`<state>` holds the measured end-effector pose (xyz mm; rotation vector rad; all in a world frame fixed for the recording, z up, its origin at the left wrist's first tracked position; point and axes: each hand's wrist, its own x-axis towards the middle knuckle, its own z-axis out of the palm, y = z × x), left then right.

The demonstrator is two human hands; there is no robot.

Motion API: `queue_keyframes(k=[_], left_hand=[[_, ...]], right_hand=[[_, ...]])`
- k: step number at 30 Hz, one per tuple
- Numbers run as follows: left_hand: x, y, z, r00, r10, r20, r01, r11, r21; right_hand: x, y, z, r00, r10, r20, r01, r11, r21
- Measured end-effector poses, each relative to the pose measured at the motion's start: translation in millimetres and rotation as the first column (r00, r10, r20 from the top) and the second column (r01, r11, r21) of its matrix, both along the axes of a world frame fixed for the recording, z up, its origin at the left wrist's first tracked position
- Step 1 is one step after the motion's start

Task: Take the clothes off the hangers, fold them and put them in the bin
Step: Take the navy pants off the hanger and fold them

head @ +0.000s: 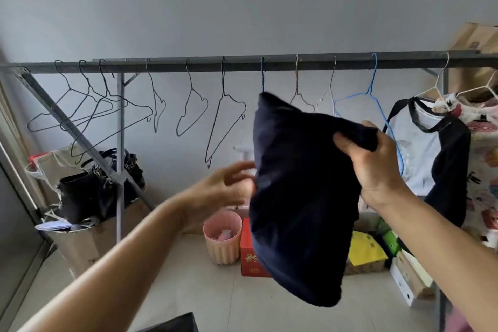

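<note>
A dark navy garment (299, 197), folded over, hangs in front of the rack. My right hand (377, 167) grips its top right corner. My left hand (226, 188) is blurred, its fingers spread, just left of the cloth's edge; whether it touches the cloth I cannot tell. Several bare wire hangers (223, 113) hang along the grey rail (172, 66). At the right, a white and black shirt (420, 148) and a floral garment (482, 143) still hang on hangers. A dark corner at the bottom edge (175, 325) may be the bin.
A pink ribbed wastebasket (222, 237), a red box (252, 256) and a yellow bag (366, 250) stand on the tiled floor under the rack. A cardboard box holding dark bags (94, 197) sits at the left by the rack's diagonal brace. White boxes (409, 280) lie at the right.
</note>
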<state>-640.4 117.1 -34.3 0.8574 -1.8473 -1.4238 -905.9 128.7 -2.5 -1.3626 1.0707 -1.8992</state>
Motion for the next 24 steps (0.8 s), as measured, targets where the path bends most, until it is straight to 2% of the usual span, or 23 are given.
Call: queue_keyframes(k=[2, 4, 6, 9, 15, 18, 20, 24], left_hand=[[-10, 10, -18, 1.0, -0.009, -0.005, 0.009, 1.0, 0.016], [-15, 14, -31, 0.998, 0.057, -0.037, -0.054, 0.996, 0.068], [-19, 18, -37, 0.982, 0.133, -0.131, -0.112, 0.982, 0.152], [-27, 20, -38, 0.933, 0.257, -0.25, -0.216, 0.96, 0.181], [-29, 26, -32, 0.833, 0.499, -0.238, -0.51, 0.86, 0.018], [-27, 32, -36, 0.748, 0.543, -0.382, -0.532, 0.834, 0.143], [-21, 33, -33, 0.698, 0.544, -0.466, -0.512, 0.834, 0.208], [-3, 33, -8, 0.754, 0.492, -0.436, -0.531, 0.846, 0.036]], right_hand=[[0, -3, 2, 0.988, -0.017, 0.156, 0.008, 0.998, 0.062], [-1, -6, 3, 0.963, -0.019, 0.27, -0.007, 0.995, 0.095], [-2, -8, 3, 0.943, -0.018, 0.333, -0.016, 0.995, 0.101], [-1, -9, 3, 0.935, -0.06, 0.348, 0.014, 0.991, 0.133], [10, -9, -8, 0.865, -0.17, 0.471, 0.049, 0.965, 0.257], [16, -4, -24, 0.793, -0.137, 0.594, -0.084, 0.94, 0.33], [19, 0, -40, 0.757, -0.007, 0.653, -0.272, 0.905, 0.326], [8, 12, -70, 0.707, 0.306, 0.638, -0.574, 0.775, 0.264]])
